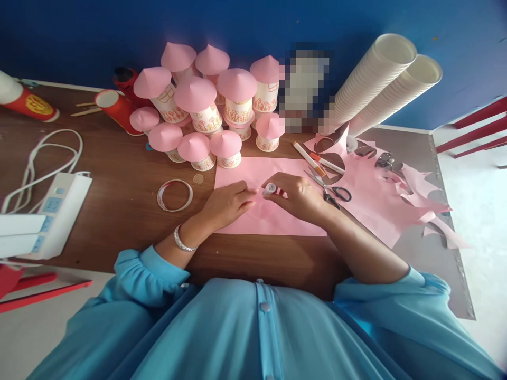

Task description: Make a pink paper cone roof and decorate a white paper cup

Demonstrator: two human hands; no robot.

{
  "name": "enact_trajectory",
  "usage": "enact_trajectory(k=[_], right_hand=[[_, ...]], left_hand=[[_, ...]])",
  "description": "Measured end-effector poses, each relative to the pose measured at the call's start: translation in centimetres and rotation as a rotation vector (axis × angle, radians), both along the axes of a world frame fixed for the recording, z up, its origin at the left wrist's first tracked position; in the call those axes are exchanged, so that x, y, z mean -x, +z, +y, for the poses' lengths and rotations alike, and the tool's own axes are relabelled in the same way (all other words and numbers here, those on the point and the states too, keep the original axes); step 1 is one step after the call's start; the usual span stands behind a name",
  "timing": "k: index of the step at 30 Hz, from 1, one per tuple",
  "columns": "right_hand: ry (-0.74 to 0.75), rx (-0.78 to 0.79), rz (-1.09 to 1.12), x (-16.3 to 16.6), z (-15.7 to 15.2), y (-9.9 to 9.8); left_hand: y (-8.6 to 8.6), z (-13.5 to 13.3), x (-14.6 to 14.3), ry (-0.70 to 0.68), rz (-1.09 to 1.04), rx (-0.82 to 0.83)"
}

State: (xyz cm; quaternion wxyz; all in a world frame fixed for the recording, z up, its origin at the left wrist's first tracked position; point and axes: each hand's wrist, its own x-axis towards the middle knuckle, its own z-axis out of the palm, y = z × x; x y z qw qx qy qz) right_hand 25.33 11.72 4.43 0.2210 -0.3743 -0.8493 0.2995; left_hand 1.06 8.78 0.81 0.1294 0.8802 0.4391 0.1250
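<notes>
A pink paper sheet (253, 182) lies flat on the brown table (122, 195) in front of me. My left hand (227, 203) rests on the sheet with its fingers pressed down on the paper. My right hand (297, 195) is closed around a small white round object (270, 189), maybe a glue stick or cap, held against the sheet between the two hands. A silver bangle (181, 241) circles my left wrist.
Several paper cups with pink cone tops (206, 111) stand at the back. Scissors (330, 189), two markers (317, 158) and pink paper scraps (400, 198) lie right. Stacked white cups (380, 84) lean against the blue wall. A tape ring (175, 195), power strip (55, 211) and red cups (119, 108) sit left.
</notes>
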Motion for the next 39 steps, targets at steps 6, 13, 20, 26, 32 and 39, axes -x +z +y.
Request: enact_trajectory(k=[6,13,20,26,32,39], right_hand=[[-0.011,-0.049,-0.115,-1.3,-0.1,0.2],[-0.429,0.283,0.417,-4.6,-0.5,2.9],[-0.389,0.794,0.914,-2.4,-1.7,1.1],[-0.322,1.062,1.093,1.1,-4.0,0.0],[-0.248,1.111,1.108,1.6,-5.5,-0.3],[-0.306,0.943,1.062,0.5,-4.9,-0.7]], left_hand=[[0.0,0.0,-0.1,-0.002,0.039,-0.012],[0.3,0.3,0.0,0.045,-0.029,0.093],[2.7,0.6,0.0,0.074,-0.428,0.059],[5.2,-0.9,-2.8,0.090,-0.750,0.117],[5.5,-2.2,-5.1,0.213,-0.877,0.096],[5.5,-2.0,-4.3,0.226,-0.957,-0.024]])
